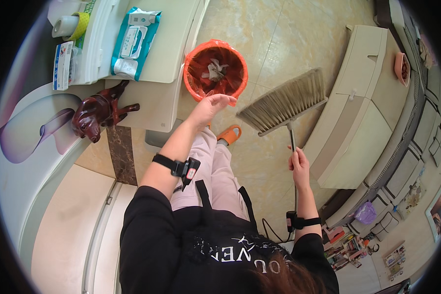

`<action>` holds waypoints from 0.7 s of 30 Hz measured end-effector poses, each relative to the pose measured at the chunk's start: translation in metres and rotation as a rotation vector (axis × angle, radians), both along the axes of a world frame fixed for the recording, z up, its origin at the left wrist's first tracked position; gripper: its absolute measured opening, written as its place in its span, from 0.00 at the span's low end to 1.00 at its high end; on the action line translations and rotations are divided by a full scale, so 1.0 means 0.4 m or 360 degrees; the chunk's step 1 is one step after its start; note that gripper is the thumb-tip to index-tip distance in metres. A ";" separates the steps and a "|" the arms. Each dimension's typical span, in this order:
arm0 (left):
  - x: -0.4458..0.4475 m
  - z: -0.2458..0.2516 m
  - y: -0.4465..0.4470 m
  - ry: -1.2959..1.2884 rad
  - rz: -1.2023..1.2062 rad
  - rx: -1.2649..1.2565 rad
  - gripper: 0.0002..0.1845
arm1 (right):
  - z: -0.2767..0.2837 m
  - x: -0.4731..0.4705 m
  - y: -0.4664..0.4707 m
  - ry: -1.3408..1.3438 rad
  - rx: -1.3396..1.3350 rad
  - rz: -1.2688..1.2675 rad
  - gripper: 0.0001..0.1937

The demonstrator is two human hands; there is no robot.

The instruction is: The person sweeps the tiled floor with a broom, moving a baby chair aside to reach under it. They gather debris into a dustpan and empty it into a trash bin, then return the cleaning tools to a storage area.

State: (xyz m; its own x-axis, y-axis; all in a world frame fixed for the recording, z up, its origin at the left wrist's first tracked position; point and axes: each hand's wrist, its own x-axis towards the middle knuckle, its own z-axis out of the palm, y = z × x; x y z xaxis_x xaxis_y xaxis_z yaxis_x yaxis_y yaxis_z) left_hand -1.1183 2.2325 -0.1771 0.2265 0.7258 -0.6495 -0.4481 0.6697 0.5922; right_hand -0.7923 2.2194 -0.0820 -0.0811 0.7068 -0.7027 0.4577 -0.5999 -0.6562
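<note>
A broom with grey-brown bristles (286, 101) is raised, bristles upward, to the right of the trash bin. My right hand (299, 162) grips its metal handle just below the head. My left hand (216, 104) is over the near rim of the round trash bin (242, 70), which is lined with a red plastic bag. Its fingers are extended and near one another; whether they touch the bag or hold something I cannot tell. Crumpled whitish waste (217, 70) lies inside the bin.
A cream cabinet (158, 106) at left bears a teal wipes pack (136, 44) and a dark red dog figurine (95, 112). A cream low table (352, 92) with a pink bowl (402, 68) stands at right, beside a grey sofa (397, 161). An orange slipper (229, 135) is on my foot.
</note>
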 end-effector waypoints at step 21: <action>0.022 -0.167 -0.012 0.1065 0.0398 -0.0254 0.09 | -0.025 -0.059 0.017 -0.0079 -0.0096 -0.0017 0.12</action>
